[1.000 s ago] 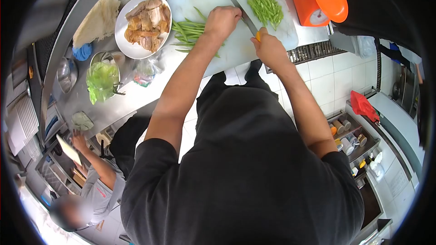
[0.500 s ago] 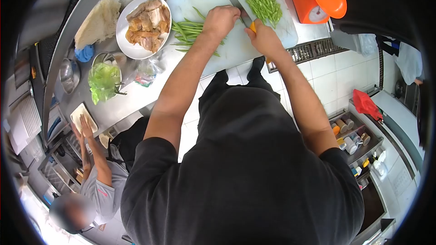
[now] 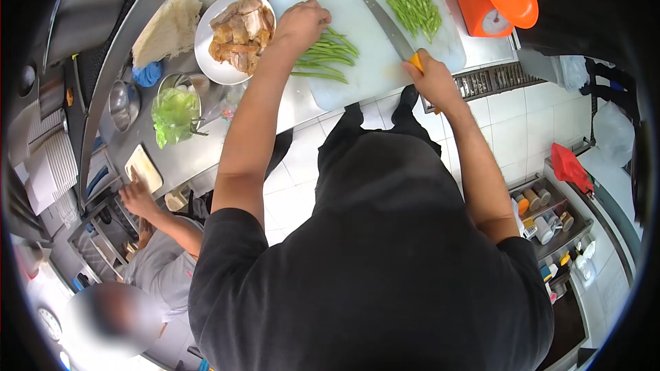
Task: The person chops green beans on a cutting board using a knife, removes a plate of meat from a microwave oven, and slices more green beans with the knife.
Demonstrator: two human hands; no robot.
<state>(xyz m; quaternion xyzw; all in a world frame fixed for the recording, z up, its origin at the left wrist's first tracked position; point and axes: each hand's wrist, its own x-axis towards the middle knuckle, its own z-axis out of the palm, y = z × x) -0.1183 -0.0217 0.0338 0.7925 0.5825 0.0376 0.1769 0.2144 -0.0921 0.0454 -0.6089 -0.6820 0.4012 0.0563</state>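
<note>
A large knife [image 3: 382, 17] with a yellow handle lies in the grip of my right hand [image 3: 434, 81], its blade slanting up and left across the white cutting board [image 3: 385, 82]. My left hand [image 3: 302, 24] is over the board's left side, fingers curled closed at the upper end of the long green beans [image 3: 330, 55]. What those fingers hold, if anything, is hidden. To the right of the blade sits a pile of cut green beans [image 3: 414, 10].
A plate [image 3: 206, 62] of cooked meat [image 3: 240, 34] stands left of the board. Beyond are dried noodles [image 3: 165, 31], a bowl with lettuce [image 3: 175, 113] and a metal bowl [image 3: 124, 106]. An orange scale [image 3: 481, 14] stands right. A co-worker's hand [image 3: 139, 199] is near a small board [image 3: 143, 168].
My left hand has moved left, away from the blade to the long beans. The knife has shifted right with my right hand. The co-worker's hands have drawn back from the small board.
</note>
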